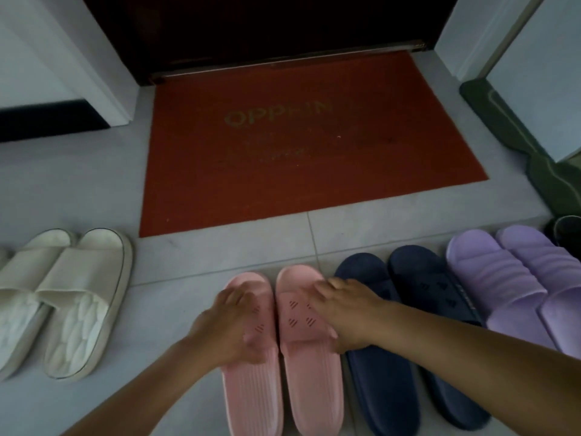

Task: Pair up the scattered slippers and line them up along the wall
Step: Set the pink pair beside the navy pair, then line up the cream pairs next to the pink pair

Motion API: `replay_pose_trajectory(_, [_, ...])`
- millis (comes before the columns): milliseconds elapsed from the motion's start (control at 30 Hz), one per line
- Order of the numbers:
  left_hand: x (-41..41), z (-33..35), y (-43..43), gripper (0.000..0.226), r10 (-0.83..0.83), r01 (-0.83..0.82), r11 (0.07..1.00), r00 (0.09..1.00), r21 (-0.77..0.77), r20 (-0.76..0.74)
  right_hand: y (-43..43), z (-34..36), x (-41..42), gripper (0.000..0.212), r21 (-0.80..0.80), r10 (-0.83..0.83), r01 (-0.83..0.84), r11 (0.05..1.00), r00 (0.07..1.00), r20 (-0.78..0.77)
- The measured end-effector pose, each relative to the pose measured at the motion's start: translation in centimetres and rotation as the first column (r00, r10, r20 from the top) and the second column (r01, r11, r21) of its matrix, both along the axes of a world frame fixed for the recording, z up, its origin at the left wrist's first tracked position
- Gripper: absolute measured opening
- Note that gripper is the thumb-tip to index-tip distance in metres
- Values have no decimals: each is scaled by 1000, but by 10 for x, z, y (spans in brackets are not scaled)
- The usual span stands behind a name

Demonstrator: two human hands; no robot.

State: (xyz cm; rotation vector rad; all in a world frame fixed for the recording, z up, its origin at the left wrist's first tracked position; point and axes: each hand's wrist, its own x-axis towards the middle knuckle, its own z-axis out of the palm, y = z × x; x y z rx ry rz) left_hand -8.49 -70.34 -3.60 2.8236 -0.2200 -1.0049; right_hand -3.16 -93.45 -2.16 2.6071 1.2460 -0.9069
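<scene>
Nearest the camera, 2 bare forearms reach forward over the pale tiled floor [220,253]. The left hand [232,322] lies over the strap of the left pink slipper [251,388]. Its fingers curl across the top and its thumb is tucked at the strap's rear edge, so it grips the strap. The right hand [342,316] holds the right pink slipper [311,382] the same way, fingers draped over the strap and thumb at its back edge.

The 2 pink slippers sit side by side, touching, toes pointing away. Just to their right is a navy pair [377,388], also parallel, with the right forearm crossing above it. Beyond that, further right, a purple pair [493,278] stands close together, and a dark shoe-like shape [566,231] shows at the frame's edge, too dim to identify. On the left, well apart from the pink slippers, a cream pair [78,309] lies together, angled slightly.

Further off, a red doormat [298,146] with faded lettering lies before a dark door [251,26]. A green mat [534,152] runs along the white wall at the right.
</scene>
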Motion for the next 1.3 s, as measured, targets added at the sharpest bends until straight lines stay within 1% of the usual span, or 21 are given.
replay_pose_trajectory(33, [-1, -1, -1, 106, 14, -13, 1000, 999, -20, 33, 0, -1, 0, 107, 3, -8, 8, 1000, 1000, 4])
replay_pose_trajectory(100, [-1, -1, -2, 104, 40, -38, 999, 997, -35, 63, -1, -2, 2, 106, 9, -29, 29, 1000, 999, -15])
replay_pose_trajectory(233, [-1, -2, -3, 109, 84, -82, 996, 994, -32, 65, -2, -3, 6, 107, -2, -42, 42, 999, 998, -39])
replay_pose_trajectory(467, [0, -1, -7, 107, 83, -82, 997, 995, -4, 57, 0, -7, 4, 108, 3, -32, 32, 999, 999, -12])
replay_pose_trajectory(567, [-2, -3, -8, 113, 106, -105, 994, 993, -17, 56, 3, -9, 3, 110, 28, -49, 50, 998, 999, -18])
replay_pose_trajectory(667, [-5, 4, -6, 121, 112, -111, 993, 992, -23, 51, 13, -6, 6, 115, 93, -44, 48, 995, 998, -43])
replay_pose_trajectory(733, [-7, 14, -1, 124, 152, -150, 988, 985, -39, 77, 29, -3, 7, 115, 192, -72, 94, 977, 990, -119])
replay_pose_trajectory(833, [-12, 36, 14, 121, 295, -285, 954, 949, -97, 113, 61, -1, 9, 109, 322, -115, 227, 919, 937, -331])
replay_pose_trajectory(867, [-16, 44, 22, 118, 315, -306, 948, 941, -88, 125, 72, -1, 9, 106, 358, -110, 257, 898, 917, -383])
replay_pose_trajectory(933, [-30, 63, 42, 113, 313, -312, 950, 939, -26, 143, 91, -2, 8, 104, 394, -55, 246, 886, 898, -437])
replay_pose_trajectory(1033, [-58, 92, 81, 106, 284, -296, 945, 954, 139, 96, 115, -1, 1, 105, 395, 41, 164, 904, 887, -460])
replay_pose_trajectory(1133, [-78, 105, 117, 94, 308, -311, 905, 950, 290, 59, 126, -4, -7, 100, 415, 77, 151, 898, 872, -483])
replay_pose_trajectory(1200, [-85, 106, 138, 86, 344, -335, 870, 938, 361, 39, 128, -7, -15, 98, 400, 106, 94, 912, 887, -449])
replay_pose_trajectory(1300, [-91, 99, 172, 78, 374, -355, 841, 927, 409, 35, 134, -7, -22, 93, 387, 134, 29, 922, 912, -388])
